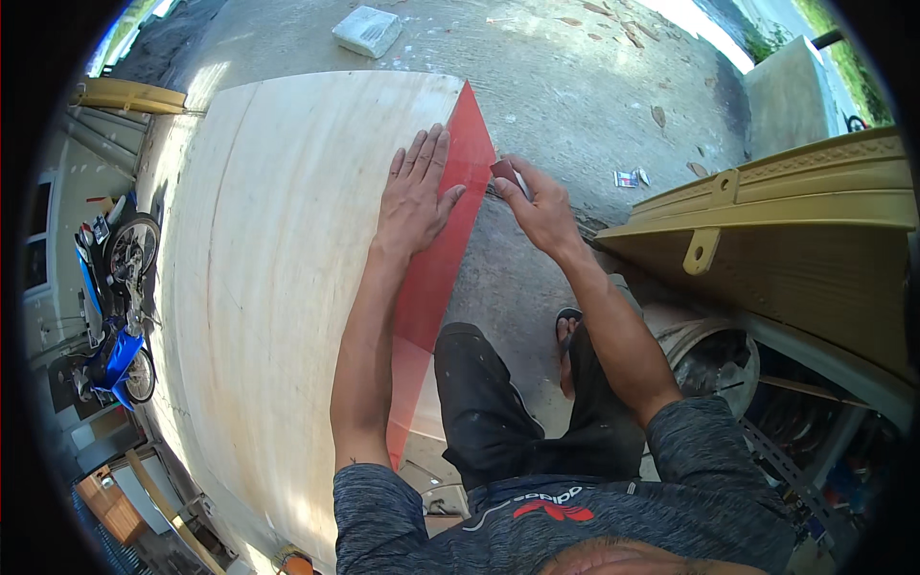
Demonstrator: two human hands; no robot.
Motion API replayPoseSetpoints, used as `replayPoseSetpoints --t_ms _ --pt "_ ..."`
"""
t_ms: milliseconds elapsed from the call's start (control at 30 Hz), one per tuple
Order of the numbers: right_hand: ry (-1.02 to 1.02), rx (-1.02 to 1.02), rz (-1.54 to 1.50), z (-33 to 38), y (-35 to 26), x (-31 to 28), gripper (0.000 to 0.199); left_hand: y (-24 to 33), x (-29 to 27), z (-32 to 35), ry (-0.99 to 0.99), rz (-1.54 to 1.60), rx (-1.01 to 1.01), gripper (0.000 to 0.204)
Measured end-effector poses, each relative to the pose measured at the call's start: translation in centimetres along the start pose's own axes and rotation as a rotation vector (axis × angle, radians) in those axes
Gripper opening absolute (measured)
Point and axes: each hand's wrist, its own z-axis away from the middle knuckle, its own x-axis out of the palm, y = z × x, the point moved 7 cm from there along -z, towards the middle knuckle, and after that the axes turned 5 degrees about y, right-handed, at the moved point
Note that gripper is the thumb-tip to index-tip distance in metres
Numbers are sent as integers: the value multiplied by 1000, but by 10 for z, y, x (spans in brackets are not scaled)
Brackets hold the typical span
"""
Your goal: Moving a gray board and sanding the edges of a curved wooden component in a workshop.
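A wide, pale plywood panel stretches in front of me and to my left, with a red-painted side face running along its right edge. My left hand lies flat on the plywood by this edge, its fingers stretched out and its thumb reaching over the red face. Gripped in my right hand is a reddish-brown piece of sandpaper, held at the outer side of the red face near the far corner. Whether a block backs the sandpaper I cannot tell.
A whitish block lies on the concrete floor beyond the panel. To the right are a gold-coloured metal-edged panel and a round bucket. A blue motorcycle stands at the left; a small packet lies on the floor.
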Motion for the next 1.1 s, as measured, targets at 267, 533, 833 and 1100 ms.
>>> replayPoseSetpoints --t_ms 267,533,833,1100 --pt "84 -346 72 -9 -39 -35 42 -24 25 -104 33 -203 -97 75" --pt "-10 -269 192 -4 -20 -53 47 -17 20 -61 -64 -237 -59 74" --pt "-97 -295 329 -2 -13 -9 52 -1 -30 92 98 -99 -82 56" --pt "40 -358 263 -26 -14 23 50 47 -73 228 206 -294 -278 41"
